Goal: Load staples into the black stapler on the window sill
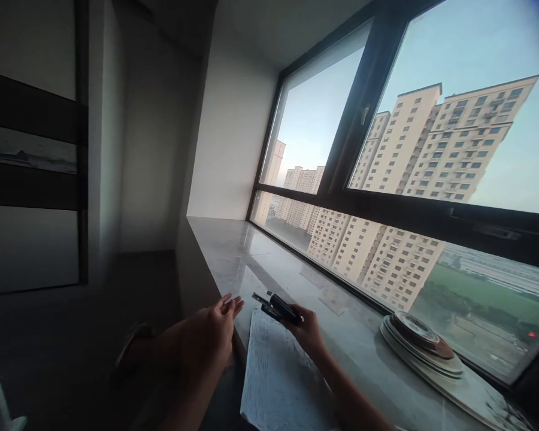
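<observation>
My right hand (pixel 309 331) grips a small black stapler-like tool (pixel 278 307) above the top edge of a sheet of paper (pixel 276 377) covered in handwriting. The paper lies on a pale marble window sill (pixel 233 251) and hangs slightly over its near edge. My left hand (pixel 215 326) hovers just left of the paper, fingers stretched out flat and together, holding nothing. It is close to the sill's edge, a short gap from the black tool.
A stack of round flat plates or discs (pixel 424 350) lies on the sill at the right. A large dark-framed window (pixel 372 120) runs along the sill's far side. A dark floor and wall (pixel 49 179) are to the left.
</observation>
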Demonstrator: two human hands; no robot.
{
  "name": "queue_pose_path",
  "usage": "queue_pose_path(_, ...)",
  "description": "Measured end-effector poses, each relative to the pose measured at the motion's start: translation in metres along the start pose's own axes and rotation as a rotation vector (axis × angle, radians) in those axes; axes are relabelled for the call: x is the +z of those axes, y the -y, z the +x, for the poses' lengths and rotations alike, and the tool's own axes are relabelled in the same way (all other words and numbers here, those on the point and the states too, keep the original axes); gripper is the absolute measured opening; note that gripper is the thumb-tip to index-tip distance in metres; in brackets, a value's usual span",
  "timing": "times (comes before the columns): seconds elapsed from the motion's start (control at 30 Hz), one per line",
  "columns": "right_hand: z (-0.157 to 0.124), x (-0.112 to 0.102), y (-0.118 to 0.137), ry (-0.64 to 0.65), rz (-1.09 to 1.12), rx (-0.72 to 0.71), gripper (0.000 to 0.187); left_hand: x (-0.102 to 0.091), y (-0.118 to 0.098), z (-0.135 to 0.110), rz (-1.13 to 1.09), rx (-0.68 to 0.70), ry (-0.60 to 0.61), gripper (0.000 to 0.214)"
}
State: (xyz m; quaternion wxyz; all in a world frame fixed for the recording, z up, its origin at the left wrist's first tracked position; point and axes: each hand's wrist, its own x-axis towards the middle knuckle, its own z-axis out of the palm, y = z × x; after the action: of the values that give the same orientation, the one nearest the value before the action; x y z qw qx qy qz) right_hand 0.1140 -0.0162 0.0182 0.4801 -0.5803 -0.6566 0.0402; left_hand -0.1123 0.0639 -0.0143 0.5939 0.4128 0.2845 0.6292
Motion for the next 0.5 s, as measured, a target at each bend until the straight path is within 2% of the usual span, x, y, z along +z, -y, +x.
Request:
queue_pose_path(0.13,-0.001,-0.003,-0.019,0.159,-0.009,0.126,0.016,0.012,-0.009,-0.003,0.204,-0.045,0.014,0.038)
queue_pose_path(0.2,0.001,-0.006,-0.018,0.139,-0.067,0.124,0.021,0.021,-0.012,-0.008,0.33,-0.023,0.089,0.039)
queue_pose_path(0.27,0.004,-0.012,-0.006,0.05,-0.1,0.035,0.033,0.03,-0.015,-0.014,0.429,0.006,0.188,0.04)
queue_pose_path(0.33,0.007,-0.017,0.014,-0.017,-0.062,-0.125,0.042,0.038,-0.019,-0.021,0.482,0.012,0.265,0.04)
queue_pose_path(0.37,0.008,-0.019,0.025,-0.001,-0.016,-0.21,0.041,0.041,-0.021,-0.024,0.489,0.007,0.294,0.039)
queue_pose_path(0.43,0.009,-0.017,0.043,0.115,0.089,-0.355,0.036,0.047,-0.024,-0.027,0.473,0.017,0.342,0.035)
queue_pose_path(0.5,0.008,-0.012,0.054,0.203,0.164,-0.44,0.03,0.051,-0.026,-0.028,0.433,0.039,0.373,0.031)
